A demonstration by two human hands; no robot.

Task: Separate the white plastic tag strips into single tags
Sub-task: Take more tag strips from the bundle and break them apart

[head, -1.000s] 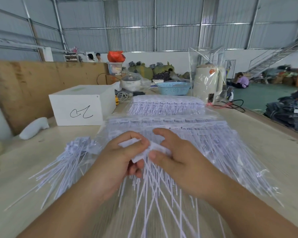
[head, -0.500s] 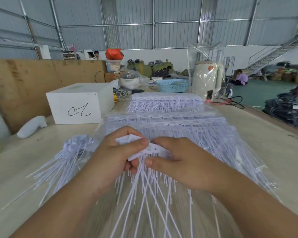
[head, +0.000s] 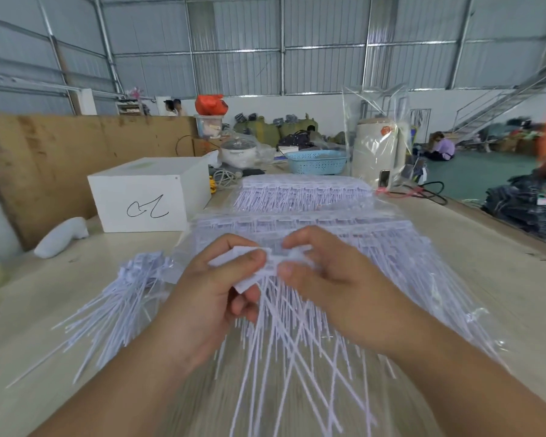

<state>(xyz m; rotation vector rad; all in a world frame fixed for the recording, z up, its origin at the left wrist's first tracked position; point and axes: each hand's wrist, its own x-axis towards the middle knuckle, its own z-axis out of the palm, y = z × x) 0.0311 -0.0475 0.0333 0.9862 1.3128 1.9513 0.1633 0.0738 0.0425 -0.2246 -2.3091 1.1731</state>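
Note:
Both hands hold one white tag strip above the table, its long thin tails hanging toward me. My left hand pinches the strip's left end between thumb and fingers. My right hand pinches the head part just to the right of it. A fanned pile of single tags lies on the table to the left. Under my hands, stacked tag strips in clear plastic spread across the table, and another stack lies farther back.
A white box with a black scribble stands at the back left, a white object beside it. Behind are a blue basket, a bagged white appliance and black cables. The table's right edge drops off to a green floor.
My hands have lifted slightly with the strip, and the hanging tails have swung. The left thumb and right fingers have shifted on the strip's head part.

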